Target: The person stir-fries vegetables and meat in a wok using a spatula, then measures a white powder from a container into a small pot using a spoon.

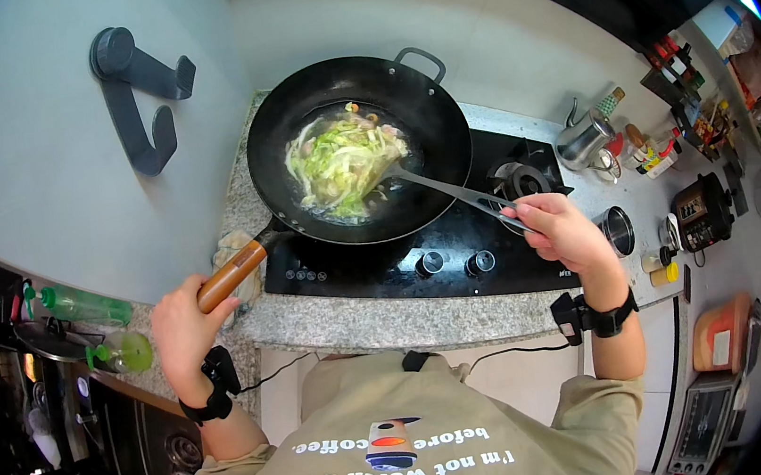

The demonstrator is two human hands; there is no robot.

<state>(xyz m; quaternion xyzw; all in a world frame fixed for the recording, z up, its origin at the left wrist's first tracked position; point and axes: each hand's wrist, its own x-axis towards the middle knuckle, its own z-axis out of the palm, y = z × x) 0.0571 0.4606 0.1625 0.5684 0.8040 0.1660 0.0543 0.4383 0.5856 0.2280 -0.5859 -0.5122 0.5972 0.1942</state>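
My left hand (185, 325) is wrapped around the wooden handle (232, 277) of a large black wok (422, 111). The wok sits over the left side of a black glass gas hob (371, 274). My right hand (561, 226) grips a metal spatula (457, 192) by its handle. The spatula's blade is mostly hidden at the right edge of the food. Shredded pale-green cabbage (345, 156), with some pinkish pieces among it, lies in shiny liquid in the wok's middle. A few small orange bits show near its far edge.
Right of the wok is a second burner (523, 181). Beyond it stand a metal pot with a spout (582, 141), an open steel container (616, 231) and a black cooker (702, 212). Green pump bottles (125, 351) are at the left. Black wall hooks (139, 125) stick out above. Cables run from both wrists.
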